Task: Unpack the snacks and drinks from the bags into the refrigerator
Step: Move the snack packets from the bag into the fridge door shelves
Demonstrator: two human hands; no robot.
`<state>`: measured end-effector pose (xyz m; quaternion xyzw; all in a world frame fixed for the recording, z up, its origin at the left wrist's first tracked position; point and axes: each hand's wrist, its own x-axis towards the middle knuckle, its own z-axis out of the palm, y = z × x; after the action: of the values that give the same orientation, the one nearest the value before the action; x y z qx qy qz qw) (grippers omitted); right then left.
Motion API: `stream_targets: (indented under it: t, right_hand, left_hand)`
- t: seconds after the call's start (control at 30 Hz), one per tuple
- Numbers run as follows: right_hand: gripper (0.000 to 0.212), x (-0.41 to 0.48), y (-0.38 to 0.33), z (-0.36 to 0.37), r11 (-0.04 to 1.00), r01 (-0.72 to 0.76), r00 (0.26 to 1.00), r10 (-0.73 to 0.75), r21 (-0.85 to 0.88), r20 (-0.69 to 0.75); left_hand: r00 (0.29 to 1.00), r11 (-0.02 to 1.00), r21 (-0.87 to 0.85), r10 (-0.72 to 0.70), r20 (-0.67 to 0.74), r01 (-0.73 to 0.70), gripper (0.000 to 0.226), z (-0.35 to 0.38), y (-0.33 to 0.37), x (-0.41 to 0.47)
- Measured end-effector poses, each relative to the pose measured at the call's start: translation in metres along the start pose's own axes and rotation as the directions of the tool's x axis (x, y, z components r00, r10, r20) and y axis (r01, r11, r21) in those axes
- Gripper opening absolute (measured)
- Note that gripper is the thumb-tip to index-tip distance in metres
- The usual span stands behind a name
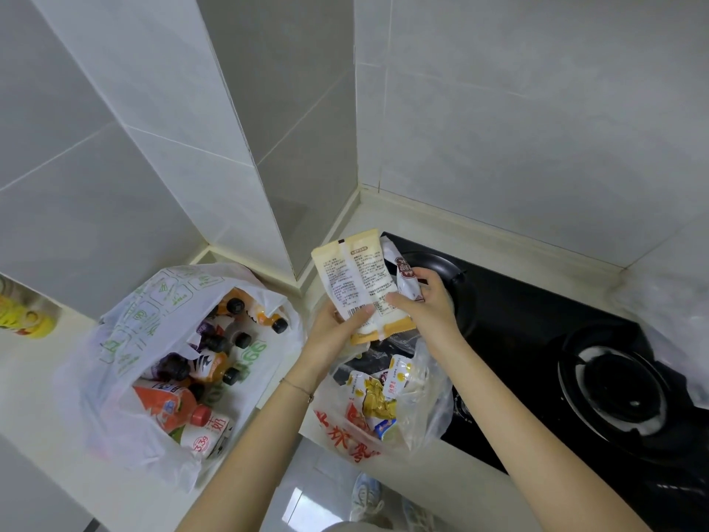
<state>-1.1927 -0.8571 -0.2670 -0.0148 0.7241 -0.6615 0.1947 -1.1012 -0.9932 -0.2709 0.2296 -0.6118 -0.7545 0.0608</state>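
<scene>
Packet (355,280) between left hand (330,332), right hand (426,306).

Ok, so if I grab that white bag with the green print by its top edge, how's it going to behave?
Probably heavy: the white bag is packed with drink bottles. Its thin film looks floppy, so it'll likely sag. The bottles lie loose on their sides, so they may shift or roll out if it tips.

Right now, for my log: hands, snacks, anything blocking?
Left hand, right hand both hold beige packet. Snack bag, drinks bag loaded. Fridge out of view.
</scene>
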Motion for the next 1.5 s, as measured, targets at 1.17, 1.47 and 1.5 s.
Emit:
stream_targets:
  t: [1.17,1.47,1.5]
  right_hand:
    - [0.022,-0.12,0.046,-0.091,0.983,-0.054,0.805,0.148,-0.177,0.574]
    - [0.015,-0.241,0.062,-0.032,0.974,0.084,0.547,0.13,-0.209,0.827]
    - [0.015,-0.256,0.067,-0.028,0.973,0.089,0.518,0.137,-0.212,0.844]
  left_hand:
    - [0.77,0.992,-0.09,0.013,-0.637,-0.091,0.026,0.069,-0.067,-0.238]
    - [0.462,0.968,-0.149,-0.041,-0.886,-0.2,0.027,0.067,-0.101,-0.39]
    - [0.432,0.967,-0.146,-0.042,-0.901,-0.209,0.028,0.068,-0.106,-0.408]
